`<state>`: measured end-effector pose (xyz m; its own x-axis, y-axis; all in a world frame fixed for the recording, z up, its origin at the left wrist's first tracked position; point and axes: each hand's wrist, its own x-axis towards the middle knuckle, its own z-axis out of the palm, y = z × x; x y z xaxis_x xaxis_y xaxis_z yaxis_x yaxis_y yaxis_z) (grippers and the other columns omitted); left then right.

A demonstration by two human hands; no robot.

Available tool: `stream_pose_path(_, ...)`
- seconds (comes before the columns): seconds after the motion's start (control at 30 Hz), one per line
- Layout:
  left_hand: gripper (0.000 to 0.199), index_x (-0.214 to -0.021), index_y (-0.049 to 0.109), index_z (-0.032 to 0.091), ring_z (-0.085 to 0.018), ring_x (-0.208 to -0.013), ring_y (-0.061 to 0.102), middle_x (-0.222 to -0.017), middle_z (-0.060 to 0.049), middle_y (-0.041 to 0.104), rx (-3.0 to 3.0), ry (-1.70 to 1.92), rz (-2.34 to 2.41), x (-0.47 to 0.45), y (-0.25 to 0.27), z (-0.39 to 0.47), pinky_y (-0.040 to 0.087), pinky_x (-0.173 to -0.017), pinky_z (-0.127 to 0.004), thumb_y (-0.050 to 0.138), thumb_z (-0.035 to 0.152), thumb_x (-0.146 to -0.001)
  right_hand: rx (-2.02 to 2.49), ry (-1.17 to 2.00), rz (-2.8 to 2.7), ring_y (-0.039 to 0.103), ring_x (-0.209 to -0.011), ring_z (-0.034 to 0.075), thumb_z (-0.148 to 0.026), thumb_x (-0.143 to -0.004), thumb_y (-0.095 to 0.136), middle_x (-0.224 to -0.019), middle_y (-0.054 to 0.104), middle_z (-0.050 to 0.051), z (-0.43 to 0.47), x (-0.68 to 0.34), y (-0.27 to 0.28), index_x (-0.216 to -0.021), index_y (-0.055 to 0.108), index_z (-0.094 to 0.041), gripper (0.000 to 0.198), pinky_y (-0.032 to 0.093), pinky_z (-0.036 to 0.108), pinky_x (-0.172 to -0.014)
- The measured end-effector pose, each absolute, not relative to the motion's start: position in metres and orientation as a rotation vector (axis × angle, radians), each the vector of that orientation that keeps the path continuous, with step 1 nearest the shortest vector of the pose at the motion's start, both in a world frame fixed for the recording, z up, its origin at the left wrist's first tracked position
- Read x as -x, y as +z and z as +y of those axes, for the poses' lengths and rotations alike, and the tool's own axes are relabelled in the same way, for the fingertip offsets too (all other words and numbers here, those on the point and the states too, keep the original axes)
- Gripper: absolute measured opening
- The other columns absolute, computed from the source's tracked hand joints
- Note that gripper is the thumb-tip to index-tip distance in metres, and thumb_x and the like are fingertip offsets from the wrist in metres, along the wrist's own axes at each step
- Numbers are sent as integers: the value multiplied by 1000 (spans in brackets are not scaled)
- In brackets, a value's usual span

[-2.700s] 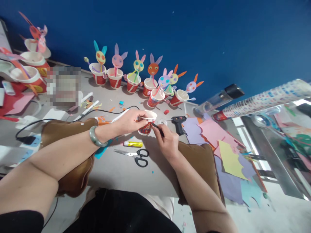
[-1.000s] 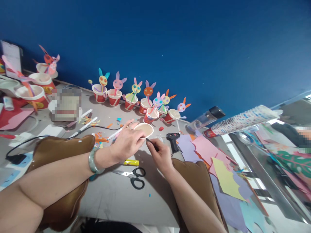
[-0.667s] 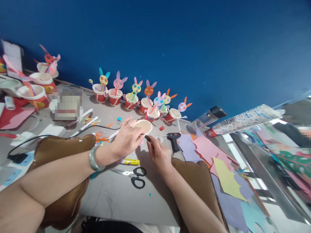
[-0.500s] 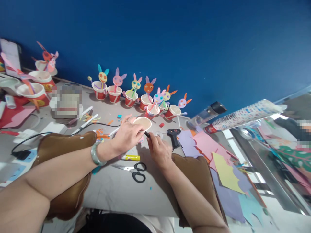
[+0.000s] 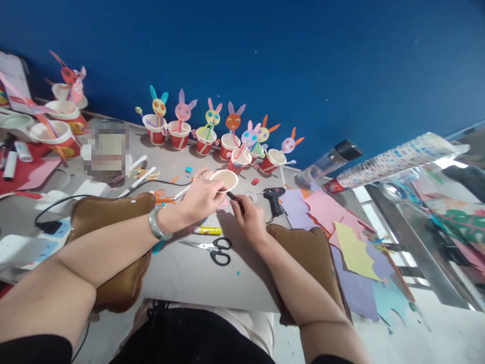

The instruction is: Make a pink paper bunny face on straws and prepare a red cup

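My left hand [image 5: 200,198] is closed round a paper cup [image 5: 225,182], whose white mouth faces up toward me. Close to the cup's right side, my right hand [image 5: 250,217] grips a slim black pen-like tool [image 5: 234,197]. The tool's tip is at the cup's wall; whether it touches or pierces it I cannot tell. Below the hands on the table lie black-handled scissors [image 5: 212,247] and a yellow glue stick [image 5: 207,231]. A black glue gun [image 5: 274,198] rests to the right of my right hand.
Red paper cups [image 5: 204,145] with paper rabbits stand along the blue wall. At the right are a clear bottle [image 5: 326,164], a long stack of cups [image 5: 394,159] and coloured paper [image 5: 356,253]. Brown cushions [image 5: 113,283] lie under both forearms. A black cable [image 5: 151,183] crosses the left side.
The view has shifted slightly, so the table things appear a little higher. Both hands keep their grips, with the black tool still at the cup's right side.
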<state>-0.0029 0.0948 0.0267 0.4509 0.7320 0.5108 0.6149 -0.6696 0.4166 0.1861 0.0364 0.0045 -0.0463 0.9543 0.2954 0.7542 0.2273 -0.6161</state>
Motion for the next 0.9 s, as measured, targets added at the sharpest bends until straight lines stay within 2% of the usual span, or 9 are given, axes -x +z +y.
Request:
stream_pose_path(0.1, 19, -82, 72, 20, -25, -93, 65, -79, -5, 69, -2529, 1019, 1193, 3, 25, 95, 42, -114, -52, 59, 25, -95, 1680, -3, -1985, 57, -66, 20, -44, -105, 44, -84, 71, 11, 34, -189, 0, -111, 73, -15, 41, 31, 31, -58)
stream_pose_path(0.17, 20, -81, 72, 20, -24, -92, 65, -79, -5, 68, -2534, 1012, 1193, 3, 25, 95, 42, -114, -52, 59, 26, -95, 1703, -6, -2000, 56, -65, 19, -44, -106, 43, -82, 70, 10, 34, -189, 1, -112, 72, -16, 41, 32, 31, -58)
stream_pose_path(0.3, 18, -77, 69, 20, -24, -90, 65, -77, -4, 68, -2558, 984, 1195, 3, 26, 95, 42, -114, -51, 59, 22, -93, 1548, 654, -1792, 51, -60, 15, -53, -103, 45, -70, 61, 2, 37, -185, 7, -99, 68, -19, 41, 37, 28, -59)
stream_pose_path(0.43, 18, -78, 70, 21, -24, -90, 64, -78, -4, 68, -2561, 987, 1207, 3, 27, 96, 41, -115, -51, 58, 19, -91, 1381, 1284, -1475, 32, -48, 11, -71, -95, 47, -58, 40, -8, 41, -183, 10, -92, 61, -20, 53, 29, 25, -49)
stream_pose_path(0.5, 19, -77, 69, 21, -25, -90, 64, -77, -4, 67, -2578, 972, 1198, 4, 26, 96, 41, -114, -51, 57, 18, -91, 1428, 1168, -1537, 35, -50, 11, -69, -95, 49, -59, 44, -6, 41, -183, 7, -91, 62, -20, 51, 30, 26, -51)
stream_pose_path(0.67, 22, -79, 72, 20, -26, -94, 65, -78, -6, 69, -2596, 948, 1167, 6, 27, 95, 40, -114, -52, 57, 21, -94, 1676, 251, -1894, 57, -67, 17, -44, -101, 51, -87, 73, 11, 37, -184, -1, -104, 70, -17, 34, 33, 29, -60)
stream_pose_path(0.73, 20, -80, 73, 20, -26, -95, 66, -80, -6, 70, -2589, 957, 1169, 6, 28, 94, 40, -115, -52, 58, 20, -93, 1691, 211, -1917, 57, -67, 18, -41, -101, 50, -90, 74, 12, 35, -184, -1, -106, 69, -17, 31, 33, 29, -60)
stream_pose_path(0.8, 19, -79, 73, 20, -26, -96, 66, -80, -6, 70, -2594, 957, 1167, 6, 28, 94, 40, -115, -51, 59, 19, -92, 1635, 438, -1857, 54, -64, 16, -42, -101, 50, -80, 69, 7, 36, -183, 2, -101, 67, -18, 30, 35, 29, -60)
stream_pose_path(0.9, 20, -76, 71, 21, -25, -95, 66, -77, -5, 69, -2603, 948, 1170, 5, 29, 95, 41, -114, -51, 58, 19, -91, 1485, 1066, -1607, 39, -52, 13, -51, -100, 45, -60, 48, -5, 39, -181, 9, -94, 61, -21, 35, 32, 27, -53)
